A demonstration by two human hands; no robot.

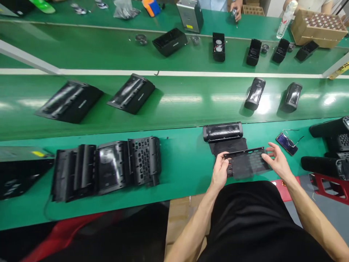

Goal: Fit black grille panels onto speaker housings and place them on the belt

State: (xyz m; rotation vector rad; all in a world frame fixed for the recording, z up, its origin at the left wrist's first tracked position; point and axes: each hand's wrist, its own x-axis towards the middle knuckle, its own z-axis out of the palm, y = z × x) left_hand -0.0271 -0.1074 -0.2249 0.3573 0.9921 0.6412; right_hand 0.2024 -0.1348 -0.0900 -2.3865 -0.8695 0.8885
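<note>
My left hand (219, 171) pinches the left end of a flat black perforated grille panel (247, 162), held just above the green bench. At the panel's right end, my right hand (277, 162) grips it with curled fingers. Under the panel lies a dark cloth sheet (228, 146). Behind that sheet a black speaker housing (223, 131) lies on its side.
A row of black perforated shells (107, 169) lies to the left on the bench. Black speaker bodies (132, 94) ride the green conveyor (180, 102) beyond. A phone (287, 143) lies to the right, near black parts (331, 145). Another person's hand (236, 9) works at the far side.
</note>
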